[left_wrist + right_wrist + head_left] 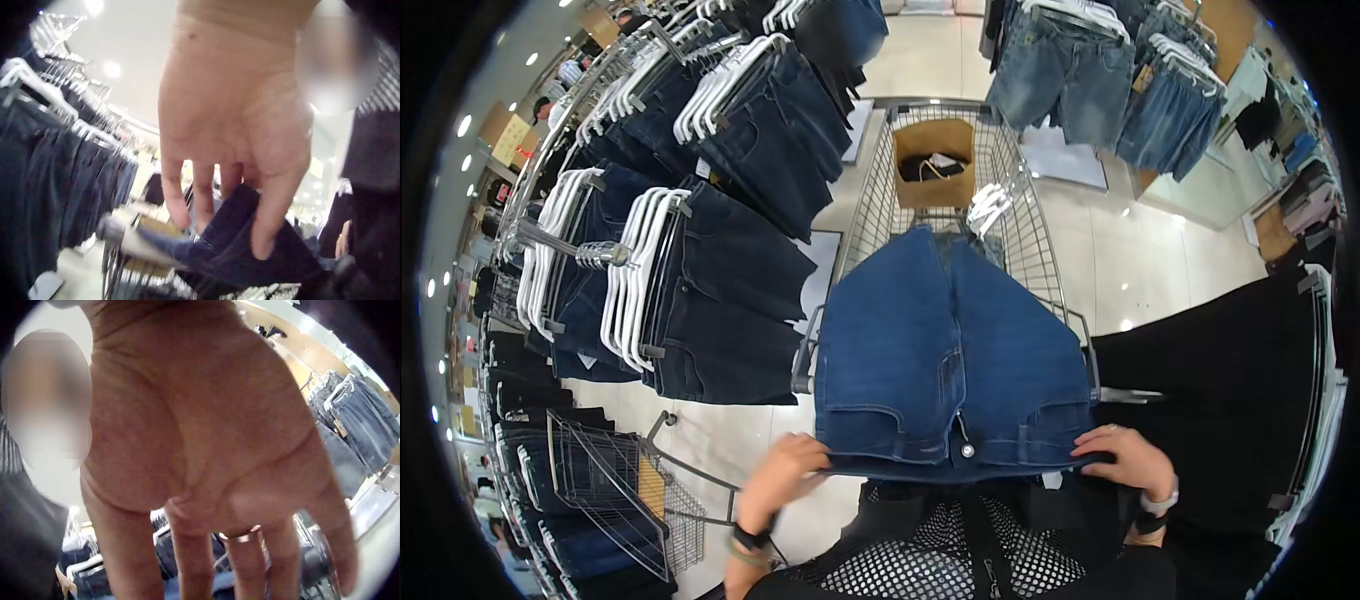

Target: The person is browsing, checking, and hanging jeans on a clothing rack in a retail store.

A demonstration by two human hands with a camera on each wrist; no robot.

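Observation:
A pair of blue jeans (pixel 890 350) is spread front side up over the near end of a shopping cart (pixel 1040 240), waistband toward the body. The metal button and fly lie at the middle of the waist. My left hand (pixel 785 480) pinches the left end of the waistband, and the left wrist view shows thumb and fingers on either side of the dark denim (pixel 231 250). At the opposite end, my right hand (pixel 1135 462) holds the waistband's right corner. In the right wrist view its fingers reach down past the lower edge, so the fingertips are hidden.
A brown paper bag (pixel 935 185) and white hangers (pixel 990 208) are in the cart. Dark jeans (pixel 730 300) hang on racks at left, and black trousers (pixel 1210 400) hang close at right. Another cart (pixel 615 490) stands at lower left. Denim shorts (pixel 1065 75) hang ahead right.

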